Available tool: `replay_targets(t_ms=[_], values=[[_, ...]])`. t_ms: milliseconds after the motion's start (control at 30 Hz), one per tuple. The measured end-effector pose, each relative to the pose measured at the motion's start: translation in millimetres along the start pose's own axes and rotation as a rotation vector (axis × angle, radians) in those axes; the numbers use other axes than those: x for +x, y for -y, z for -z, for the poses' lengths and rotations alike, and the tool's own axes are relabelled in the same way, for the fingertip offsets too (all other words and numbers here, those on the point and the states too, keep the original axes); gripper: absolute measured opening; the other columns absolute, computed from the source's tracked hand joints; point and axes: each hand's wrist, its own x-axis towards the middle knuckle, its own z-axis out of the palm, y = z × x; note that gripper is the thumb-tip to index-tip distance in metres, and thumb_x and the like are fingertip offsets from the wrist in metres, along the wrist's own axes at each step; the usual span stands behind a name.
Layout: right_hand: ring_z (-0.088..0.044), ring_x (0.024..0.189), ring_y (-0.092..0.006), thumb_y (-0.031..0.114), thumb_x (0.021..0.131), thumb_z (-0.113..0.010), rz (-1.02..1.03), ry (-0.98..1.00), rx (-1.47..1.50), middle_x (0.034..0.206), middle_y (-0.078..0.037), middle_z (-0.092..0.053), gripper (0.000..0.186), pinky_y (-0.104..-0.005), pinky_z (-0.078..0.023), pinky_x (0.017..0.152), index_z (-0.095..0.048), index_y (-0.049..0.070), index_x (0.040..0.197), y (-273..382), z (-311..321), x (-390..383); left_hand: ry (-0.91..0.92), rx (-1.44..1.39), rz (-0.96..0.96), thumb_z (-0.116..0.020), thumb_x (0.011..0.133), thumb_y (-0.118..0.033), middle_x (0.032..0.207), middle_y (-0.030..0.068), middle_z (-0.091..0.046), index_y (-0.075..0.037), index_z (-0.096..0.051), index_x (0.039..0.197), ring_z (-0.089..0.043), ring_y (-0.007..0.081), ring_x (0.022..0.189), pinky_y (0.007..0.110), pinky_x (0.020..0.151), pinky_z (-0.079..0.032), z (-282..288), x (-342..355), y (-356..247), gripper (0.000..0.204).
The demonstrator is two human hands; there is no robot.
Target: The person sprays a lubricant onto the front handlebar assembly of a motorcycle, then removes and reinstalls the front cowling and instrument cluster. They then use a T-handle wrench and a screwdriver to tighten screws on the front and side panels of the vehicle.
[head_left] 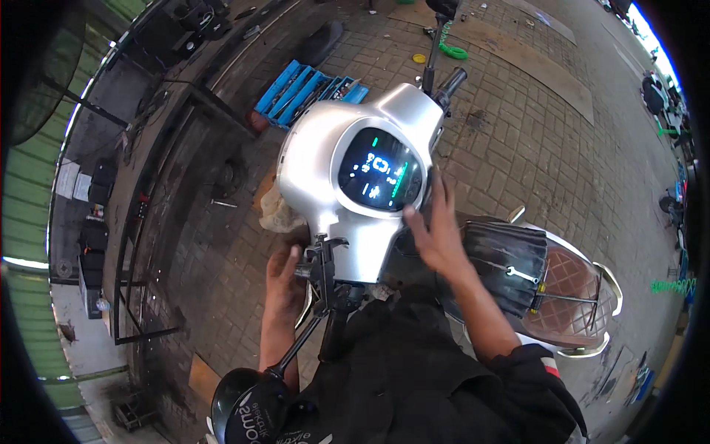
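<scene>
A silver scooter front cowl fills the middle of the view, with a round dashboard display lit in white, blue and green. My left hand is closed round the left handlebar grip, next to the brake lever and switch housing. Some of its fingers are hidden behind the grip. My right hand is at the display's lower right edge, its fingers stretched out and apart. Its fingertips lie close to the cowl's side; whether they touch it I cannot tell. Nothing shows in that hand.
A blue toolbox stands open on the paving beyond the cowl. On the scooter's seat, a black ribbed piece carries a wrench, and a T-handle tool lies behind it. A metal workbench runs along the left. A mirror sticks out near me.
</scene>
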Motion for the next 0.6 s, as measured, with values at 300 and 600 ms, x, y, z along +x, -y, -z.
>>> replay_targets(t_ms=[300, 600], values=[[-0.025, 0.142, -0.0313, 0.024, 0.089, -0.064, -0.109, 0.059, 0.440, 0.153, -0.021, -0.025, 0.086, -0.0410, -0.022, 0.116, -0.010, -0.001, 0.152, 2, -15, -42, 0.122, 0.874, -0.305, -0.051, 0.101, -0.029, 0.122, 0.0122, -0.057, 0.000, -0.056, 0.126, -0.056, 0.0216, 0.109, 0.036, 0.093, -0.045, -4, 15, -33, 0.039], [-0.037, 0.133, -0.0256, 0.036, 0.102, -0.045, -0.294, -0.075, 0.506, 0.148, -0.016, -0.034, 0.063, -0.0401, -0.027, 0.112, -0.024, 0.000, 0.149, 19, -36, -34, 0.028, 0.700, -0.489, -0.061, 0.092, -0.043, 0.142, 0.0251, -0.042, 0.000, -0.032, 0.145, -0.042, 0.0340, 0.133, 0.045, 0.107, -0.039, -20, 59, -43, 0.075]])
